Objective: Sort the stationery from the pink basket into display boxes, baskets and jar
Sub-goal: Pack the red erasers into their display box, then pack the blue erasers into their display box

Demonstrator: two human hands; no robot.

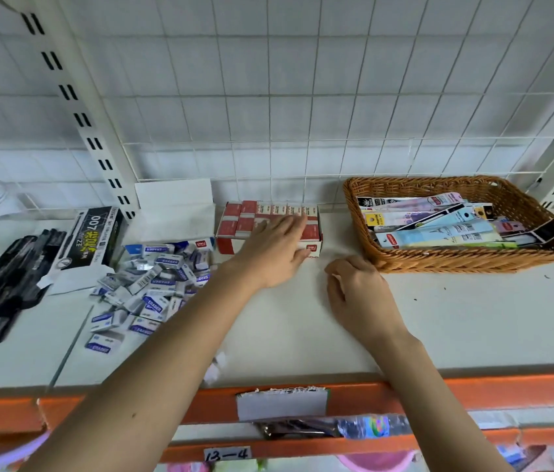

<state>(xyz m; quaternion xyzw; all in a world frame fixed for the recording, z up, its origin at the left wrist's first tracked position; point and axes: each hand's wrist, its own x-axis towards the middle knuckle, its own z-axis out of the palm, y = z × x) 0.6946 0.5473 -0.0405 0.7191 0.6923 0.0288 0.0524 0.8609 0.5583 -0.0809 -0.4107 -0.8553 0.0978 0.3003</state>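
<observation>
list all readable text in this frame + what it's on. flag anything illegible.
"ERASER": on the small blue and white eraser boxes heaped on the shelf.
"007": upside down on the black pen box.
"13-4": handwritten on the shelf tag below the orange rail.
"deli": red logo on the red and white display box, only faintly readable.
Too small or blurred: print on the packs in the wicker basket, Chinese text on the pen box.

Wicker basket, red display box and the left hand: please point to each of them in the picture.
Wicker basket (466,262): head view, on its front woven wall.
Red display box (234,226): head view, on the small red boxes at its left side.
Left hand (277,253): head view, on the back of the hand.
</observation>
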